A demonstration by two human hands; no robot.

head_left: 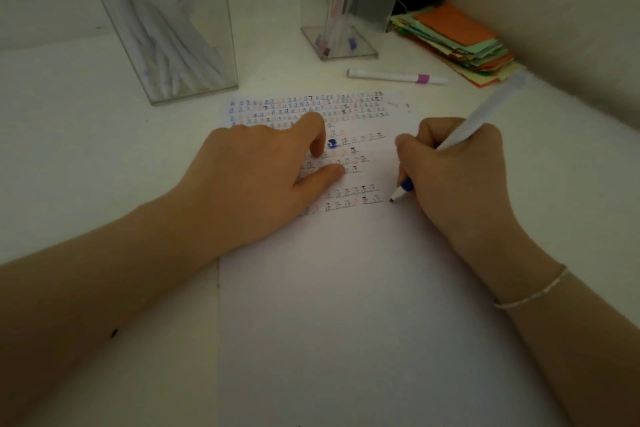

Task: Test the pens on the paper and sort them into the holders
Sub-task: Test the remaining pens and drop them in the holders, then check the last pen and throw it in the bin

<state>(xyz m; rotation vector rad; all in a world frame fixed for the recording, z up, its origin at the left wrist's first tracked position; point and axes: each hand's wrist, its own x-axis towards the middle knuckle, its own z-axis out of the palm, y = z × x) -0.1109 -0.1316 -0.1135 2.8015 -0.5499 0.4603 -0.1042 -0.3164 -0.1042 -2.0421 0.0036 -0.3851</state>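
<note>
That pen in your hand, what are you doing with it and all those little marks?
A person is trying out pens. The right hand grips a white pen with its tip on the paper, at the end of a row of small test marks. The left hand presses the sheet flat. Another pen with a purple band lies on the table above the paper. Two clear holders stand behind, the left holder crowded with white pens, the right holder with only a few.

two clear holders: one [159, 28] beyond the left fingers, stuffed with white pens too many to count, one [341, 10] farther right with a few. one pen [481, 114] in the right fingers, one marker [394, 76] beyond them. one sheet of paper [346, 288], one stack of coloured notes [457, 42], one bracelet [533, 291].
</note>
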